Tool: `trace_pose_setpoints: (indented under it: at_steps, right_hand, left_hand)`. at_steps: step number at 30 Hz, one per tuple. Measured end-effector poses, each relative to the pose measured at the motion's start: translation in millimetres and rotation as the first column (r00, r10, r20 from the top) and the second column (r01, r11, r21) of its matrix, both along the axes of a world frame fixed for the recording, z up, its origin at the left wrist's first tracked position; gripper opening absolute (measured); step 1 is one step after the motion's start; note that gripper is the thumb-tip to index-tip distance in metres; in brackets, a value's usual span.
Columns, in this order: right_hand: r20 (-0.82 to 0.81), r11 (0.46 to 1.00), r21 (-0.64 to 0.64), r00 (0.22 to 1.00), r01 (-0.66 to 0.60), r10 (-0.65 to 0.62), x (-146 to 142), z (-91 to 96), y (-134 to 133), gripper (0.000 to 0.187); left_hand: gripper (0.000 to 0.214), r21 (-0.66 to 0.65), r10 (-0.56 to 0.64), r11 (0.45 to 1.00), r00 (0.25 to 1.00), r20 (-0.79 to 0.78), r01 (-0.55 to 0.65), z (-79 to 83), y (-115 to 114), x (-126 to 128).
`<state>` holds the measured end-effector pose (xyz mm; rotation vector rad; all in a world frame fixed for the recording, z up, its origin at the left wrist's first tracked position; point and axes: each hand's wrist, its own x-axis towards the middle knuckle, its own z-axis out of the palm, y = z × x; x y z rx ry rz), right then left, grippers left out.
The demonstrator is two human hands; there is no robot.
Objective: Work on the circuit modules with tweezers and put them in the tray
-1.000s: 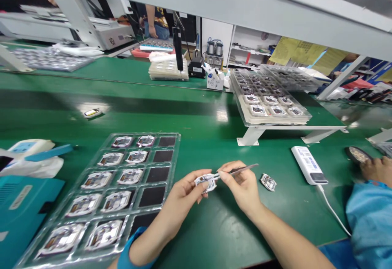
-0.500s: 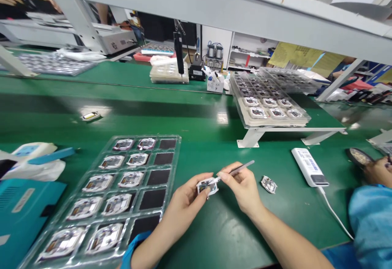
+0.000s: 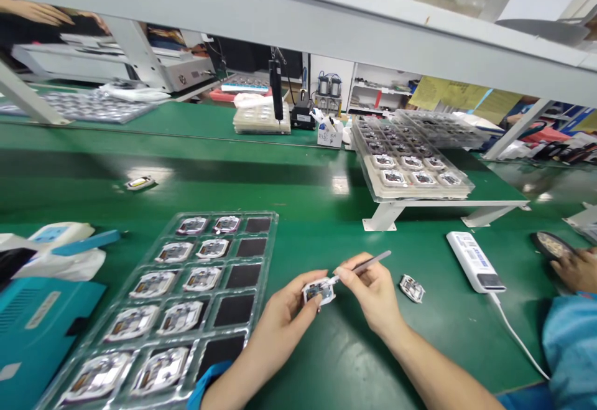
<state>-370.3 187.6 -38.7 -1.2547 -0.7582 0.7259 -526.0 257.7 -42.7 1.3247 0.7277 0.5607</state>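
Note:
My left hand [image 3: 288,313] is closed around the edge of a small white-framed electronic module [image 3: 313,289], with its circuit side facing up. My right hand [image 3: 373,295] pinches a slim grey tool that looks like tweezers [image 3: 377,259]. The tool's whitish front end reaches the module's right upper edge; whether it grips anything there is too small to tell. To the right of my right hand a similar module [image 3: 412,288] lies loose on the green table. Left of my hands, a clear plastic tray [image 3: 272,245] holds several such modules in two columns, and its right column shows dark pads.
Stacked trays of modules [image 3: 415,177] rest on a raised green stand [image 3: 494,206]. A white device with a cable [image 3: 473,264] lies at right, near a co-worker's hand [image 3: 578,270]. A teal case [image 3: 46,329] is at left. A shelf beam [image 3: 298,21] crosses above.
The whole view has shifted slightly, so things appear a little lower. Both hands keep their hold on the module and the tool, with hardly any movement between them.

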Motion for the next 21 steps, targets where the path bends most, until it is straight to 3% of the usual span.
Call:
trace_pose_setpoints:
  at_steps: [14,21]
  right_hand:
    - [0.042,1.000,0.020,0.999,-0.015,0.014,-0.3,-1.7,-1.1,0.022]
    - [0.124,0.997,0.060,0.992,-0.044,0.036,-1.9,-0.6,-3.2,0.014]
  left_hand:
    - [0.037,-0.002,0.009,1.000,1.000,0.024,-0.009,-6.7,1.3,0.6]
    - [0.038,-0.132,0.037,0.991,0.999,0.022,-0.034,4.0,-0.9,1.5]
